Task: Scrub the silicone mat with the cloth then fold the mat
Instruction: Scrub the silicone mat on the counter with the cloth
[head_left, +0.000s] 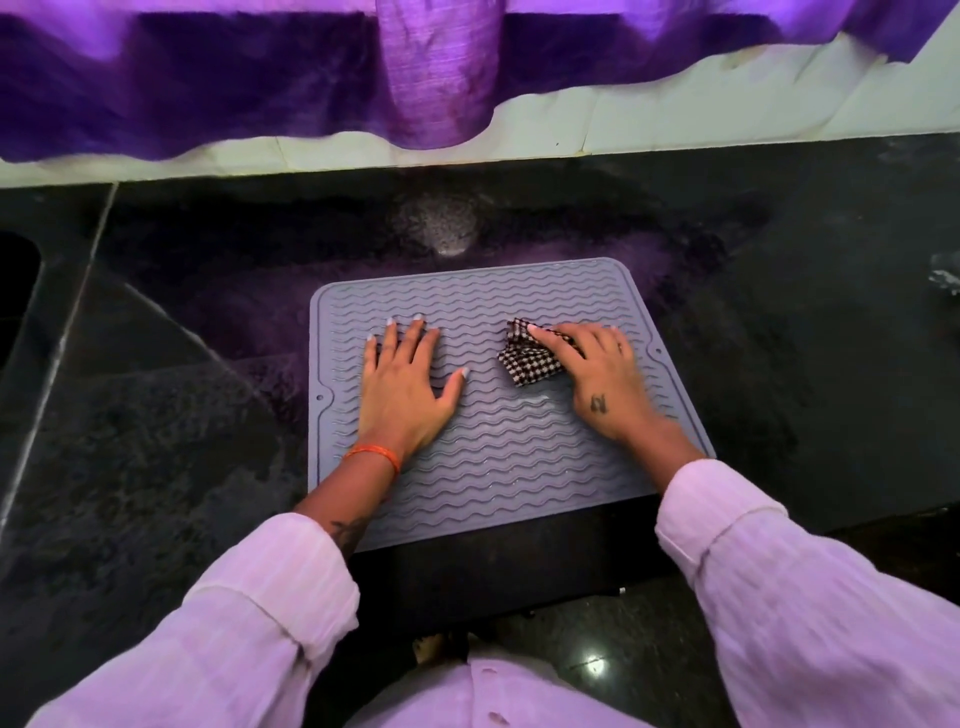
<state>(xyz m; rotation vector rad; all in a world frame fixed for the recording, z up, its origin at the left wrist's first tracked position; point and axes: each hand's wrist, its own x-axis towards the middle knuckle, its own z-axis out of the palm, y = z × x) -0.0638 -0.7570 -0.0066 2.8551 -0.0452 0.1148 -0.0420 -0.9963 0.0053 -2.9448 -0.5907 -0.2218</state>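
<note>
On the dark stone counter (779, 322), near its front edge, the grey silicone mat (509, 457) lies flat with its wavy ridges up, and both hands are on it. The left hand (408, 387) rests palm down with fingers spread and straight, gripping nothing, just pressing the mat's left half. The right hand (597, 374) lies over the small checked cloth (527, 358) on the right half, fingers stretched across it and pushing it into the ridges; whether any finger curls under the fabric cannot be told. The scrubbing looks to be under way, and the folding has not begun. The main risk is the mat sliding: its near edge sits close to the counter's front lip, and a hard stroke toward the body could push it over the lip if the left hand eases its weight. A few wet-looking glints show on the ridges below the cloth, so a damp underside might make that slip easier. The cloth is bunched and small, so it could roll out from under flat fingers and leave bare fingertips rubbing the ridges. Strokes kept to the right half would also leave the area under the left palm unscrubbed unless that hand shifts.
</note>
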